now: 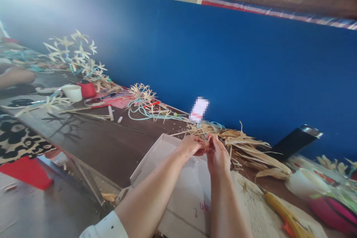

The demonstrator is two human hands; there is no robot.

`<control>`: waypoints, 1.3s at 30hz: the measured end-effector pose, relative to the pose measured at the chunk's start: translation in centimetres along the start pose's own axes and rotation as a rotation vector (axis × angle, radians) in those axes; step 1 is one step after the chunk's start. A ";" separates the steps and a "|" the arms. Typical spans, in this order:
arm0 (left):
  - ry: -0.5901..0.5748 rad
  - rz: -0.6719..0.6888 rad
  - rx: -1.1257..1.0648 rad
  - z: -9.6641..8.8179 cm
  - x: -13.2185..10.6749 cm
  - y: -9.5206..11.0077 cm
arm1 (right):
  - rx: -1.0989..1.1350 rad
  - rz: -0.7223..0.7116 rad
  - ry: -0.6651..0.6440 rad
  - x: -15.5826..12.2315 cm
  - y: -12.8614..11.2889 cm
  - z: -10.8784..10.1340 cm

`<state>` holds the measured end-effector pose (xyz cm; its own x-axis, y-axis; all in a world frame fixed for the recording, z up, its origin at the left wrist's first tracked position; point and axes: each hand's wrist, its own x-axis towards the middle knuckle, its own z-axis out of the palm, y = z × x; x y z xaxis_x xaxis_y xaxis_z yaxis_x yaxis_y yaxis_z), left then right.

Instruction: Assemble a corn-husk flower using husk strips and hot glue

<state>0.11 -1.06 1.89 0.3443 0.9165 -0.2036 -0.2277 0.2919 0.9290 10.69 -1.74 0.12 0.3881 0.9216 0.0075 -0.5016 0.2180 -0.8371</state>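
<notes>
Pale strand: held up between the two hands above the far edge of the cardboard box; most of the pale strand point(208, 139) is hidden by fingers.
Left grip: the left hand point(193, 145) pinches narrowly at the strand.
Right grip: the right hand point(219, 153) meets it, fingertips drawn together on the same strand.
Under the wrists: cardboard box point(152, 160), pale inside, with pink writing.
Beside the right hand: dried husks point(251, 147), then a tilted black bottle point(294, 143).
Near right: yellow tool point(286, 214) on printed paper point(252, 202).
Bench left: pale flowers point(142, 91) with blue stems along the brown bench point(111, 145).
Behind: blue panel point(223, 52).
</notes>
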 end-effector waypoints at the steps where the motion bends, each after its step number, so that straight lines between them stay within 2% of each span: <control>1: -0.002 -0.004 0.000 0.0 0.0 0.0 | -0.002 0.005 -0.004 0.0 0.0 0.0; 10: -0.010 0.037 0.030 0.1 0.0 0.2 | -0.009 0.038 -0.035 0.1 -0.2 -0.3; 20: 0.104 0.303 0.472 -0.4 0.8 -0.9 | -0.131 -0.014 0.000 -0.2 -0.5 -0.2; 26: 0.120 0.344 0.575 -0.6 1.0 -1.3 | -0.179 -0.054 0.028 0.3 0.0 -0.6; 34: 0.133 0.370 0.632 -0.5 0.4 -1.0 | -0.110 -0.042 0.008 0.1 -0.3 -0.6; 39: 0.152 0.390 0.705 -0.4 -0.1 -0.5 | -0.150 -0.044 0.015 0.1 -0.2 -0.6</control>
<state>-0.13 -1.22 1.32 0.2197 0.9586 0.1813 0.3381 -0.2491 0.9075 11.29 -1.91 -0.01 0.4192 0.9070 0.0393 -0.3632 0.2072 -0.9084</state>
